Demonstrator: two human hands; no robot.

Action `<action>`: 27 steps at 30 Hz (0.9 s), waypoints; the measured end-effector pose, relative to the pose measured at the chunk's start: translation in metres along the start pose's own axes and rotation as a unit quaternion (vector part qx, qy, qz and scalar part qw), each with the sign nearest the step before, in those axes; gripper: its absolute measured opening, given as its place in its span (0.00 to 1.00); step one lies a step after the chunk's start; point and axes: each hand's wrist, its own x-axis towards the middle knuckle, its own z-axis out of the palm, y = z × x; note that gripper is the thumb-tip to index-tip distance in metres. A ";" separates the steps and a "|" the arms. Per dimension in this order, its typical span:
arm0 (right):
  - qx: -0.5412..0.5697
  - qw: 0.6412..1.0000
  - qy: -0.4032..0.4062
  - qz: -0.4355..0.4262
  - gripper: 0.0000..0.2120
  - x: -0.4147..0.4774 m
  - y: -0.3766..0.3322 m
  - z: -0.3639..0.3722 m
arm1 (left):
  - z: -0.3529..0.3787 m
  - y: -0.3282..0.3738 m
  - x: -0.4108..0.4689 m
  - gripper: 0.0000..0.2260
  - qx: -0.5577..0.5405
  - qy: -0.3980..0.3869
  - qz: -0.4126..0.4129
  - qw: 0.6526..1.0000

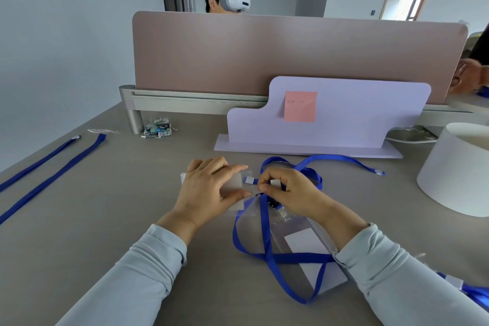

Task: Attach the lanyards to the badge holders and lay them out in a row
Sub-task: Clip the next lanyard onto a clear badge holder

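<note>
My left hand (209, 188) presses and grips a frosted clear badge holder (235, 193) flat on the grey table. My right hand (288, 193) pinches the white clip end of a blue lanyard (264, 222) right beside that holder's edge. The lanyard's loops cross over a second clear badge holder with a white card (304, 243), which lies under my right wrist. Another blue strap (344, 159) runs toward the right and ends in a white tip. A long blue lanyard (53, 164) lies stretched out at the far left.
A lilac stand (344, 114) with a pink sticky note stands behind my hands, before a brown divider (264, 47). A white round tub (457, 172) sits at the right. More blue lanyards (473, 294) lie bottom right. A person with a headset sits beyond the divider.
</note>
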 end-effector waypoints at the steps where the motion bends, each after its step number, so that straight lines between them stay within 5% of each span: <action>1: 0.002 1.000 -0.003 -0.002 0.05 0.000 0.000 0.000 | -0.001 0.001 0.000 0.25 -0.004 -0.003 -0.001 1.000; 14: -0.001 1.000 0.025 -0.008 0.02 -0.001 -0.004 0.001 | -0.009 0.004 0.006 0.22 -0.010 0.015 -0.021 1.000; 27: 0.015 0.995 0.090 -0.033 0.04 -0.003 -0.006 0.002 | -0.026 0.013 0.021 0.12 -0.056 -0.102 -0.031 0.993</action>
